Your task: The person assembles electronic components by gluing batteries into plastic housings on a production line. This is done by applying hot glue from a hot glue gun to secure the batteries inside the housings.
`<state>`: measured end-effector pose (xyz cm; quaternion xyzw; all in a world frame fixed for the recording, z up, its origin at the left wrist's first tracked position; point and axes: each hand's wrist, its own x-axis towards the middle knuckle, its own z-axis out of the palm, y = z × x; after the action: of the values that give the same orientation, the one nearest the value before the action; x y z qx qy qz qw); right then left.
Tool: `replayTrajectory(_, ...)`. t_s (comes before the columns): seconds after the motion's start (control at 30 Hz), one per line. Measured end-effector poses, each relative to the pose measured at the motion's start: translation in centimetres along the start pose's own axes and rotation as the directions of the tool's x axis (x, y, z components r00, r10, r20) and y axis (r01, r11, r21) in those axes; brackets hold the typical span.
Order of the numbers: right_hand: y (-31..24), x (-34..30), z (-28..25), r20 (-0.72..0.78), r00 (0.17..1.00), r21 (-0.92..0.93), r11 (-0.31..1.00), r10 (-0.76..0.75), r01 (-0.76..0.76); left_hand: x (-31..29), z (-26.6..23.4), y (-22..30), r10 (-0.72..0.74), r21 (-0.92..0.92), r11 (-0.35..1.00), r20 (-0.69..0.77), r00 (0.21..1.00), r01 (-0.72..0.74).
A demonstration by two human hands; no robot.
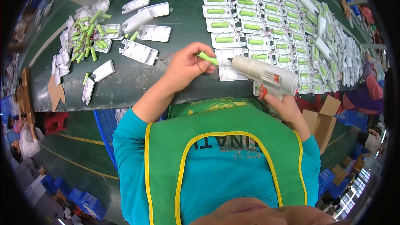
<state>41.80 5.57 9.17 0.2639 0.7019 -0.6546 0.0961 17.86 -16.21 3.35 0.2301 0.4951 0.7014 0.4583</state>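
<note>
My left hand (186, 66) pinches a green cylindrical battery (208, 58) between thumb and fingers, with a thin dark wire hanging by it. My right hand (284, 107) grips a white hot glue gun (266, 74) with an orange trigger, its dark nozzle pointing left toward the battery. Below the nozzle lies an open white plastic casing half (231, 74) at the near end of a column. Just beyond it another casing (224, 54) is partly covered by my fingers and the gun. Whether any glue is on them cannot be made out.
Rows of white casings with green batteries (252, 27) cover the table's right half, with a heap of casings (339, 37) farther right. On the left are a pile of green batteries (89, 35), loose casings (139, 52) and a brown cardboard piece (55, 91). A cardboard box (325, 121) stands below the right edge.
</note>
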Motion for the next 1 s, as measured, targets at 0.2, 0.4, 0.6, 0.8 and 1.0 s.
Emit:
replayTrajectory(0.2, 0.5, -0.5, -0.3, -0.096, 0.995, -0.011, 1.0, 0.023, -0.024, 1.0, 2.2, 0.4, -0.01, 0.117, 0.993, -0.104, 0.995, 0.022)
replayTrajectory(0.4, 1.1, -0.7, -0.6, -0.121, 0.992, -0.001, 1.0, 0.017, -0.017, 2.8, 3.2, -1.6, 0.312, 0.74, 0.662, -0.127, 0.942, -0.119)
replayTrajectory(0.6, 0.2, -1.1, -1.1, 0.016, 0.998, 0.133, 0.99, -0.053, 0.05, 3.9, 3.9, -3.5, 0.531, 0.956, 0.21, 0.064, 0.845, -0.204)
replayTrajectory(0.8, 0.5, -1.9, -0.9, -0.023, 1.0, 0.145, 0.989, -0.019, 0.022, 3.8, 3.6, -3.6, 0.555, 0.97, 0.136, 0.095, 0.827, -0.203)
replayTrajectory(1.0, 0.9, -1.5, -0.4, -0.097, 0.995, 0.102, 0.994, -0.017, 0.027, 4.0, 3.6, -3.8, 0.554, 0.973, 0.121, 0.099, 0.827, -0.198)
